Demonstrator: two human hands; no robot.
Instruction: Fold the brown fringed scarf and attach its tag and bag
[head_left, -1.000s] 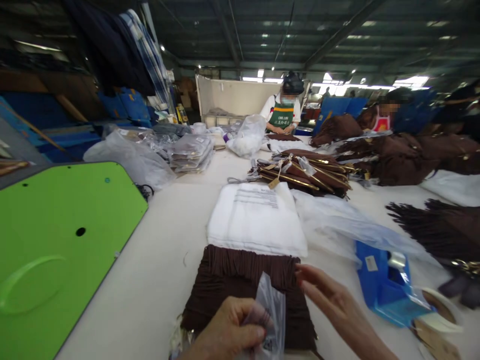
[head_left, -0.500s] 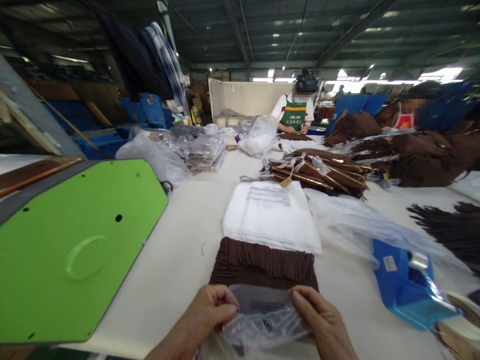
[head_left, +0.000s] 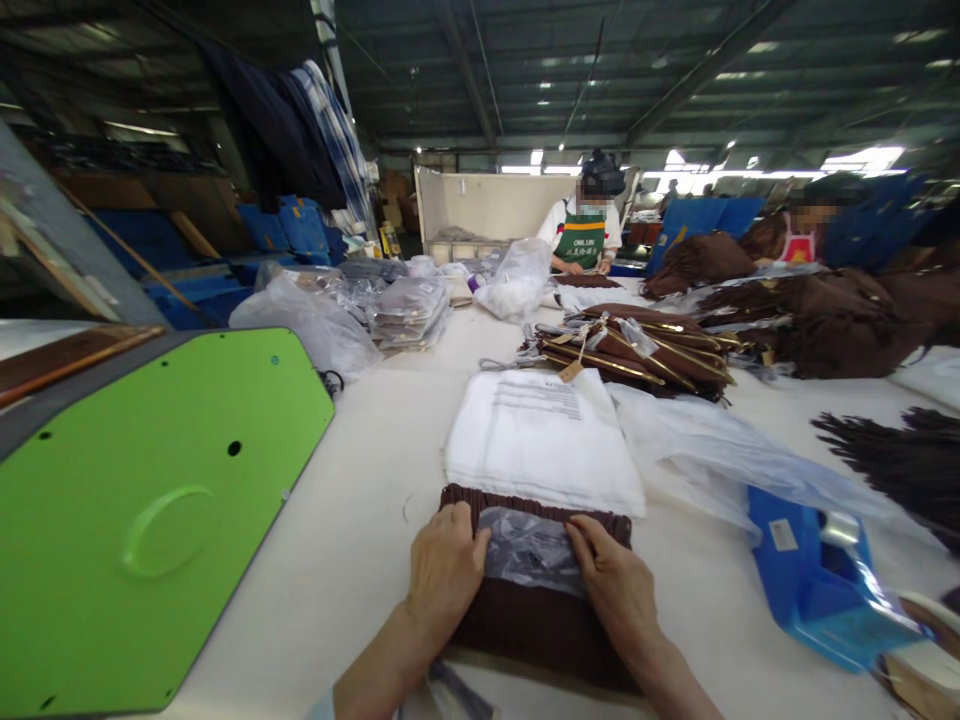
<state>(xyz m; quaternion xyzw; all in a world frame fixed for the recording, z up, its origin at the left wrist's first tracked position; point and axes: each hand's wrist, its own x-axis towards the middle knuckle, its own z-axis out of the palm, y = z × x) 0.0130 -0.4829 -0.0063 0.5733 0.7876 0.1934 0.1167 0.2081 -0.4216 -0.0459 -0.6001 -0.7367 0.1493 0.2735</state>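
A clear plastic bag (head_left: 531, 552) lies stretched across the dark brown fringed piece (head_left: 536, 625) in front of me. My left hand (head_left: 446, 560) grips the plastic at its left side, fingers curled. On the opposite side, my right hand (head_left: 616, 582) pinches the plastic between thumb and fingers. Brown fringe shows just beyond both hands, partly covered by the plastic. Directly behind it sits a stack of white plastic bags (head_left: 544, 450) with printed text.
A green panel (head_left: 172, 520) stands at left. To the right are a blue tape dispenser (head_left: 814, 580), loose clear plastic (head_left: 697, 450) and dark fringe (head_left: 900, 460). Brown gold-edged bags (head_left: 637, 350) are piled behind. A co-worker in a green apron (head_left: 581, 240) stands across the table.
Both hands have moved forward, away from me, carrying the plastic over the brown fringe. More of the brown piece now shows on the near side of the plastic.
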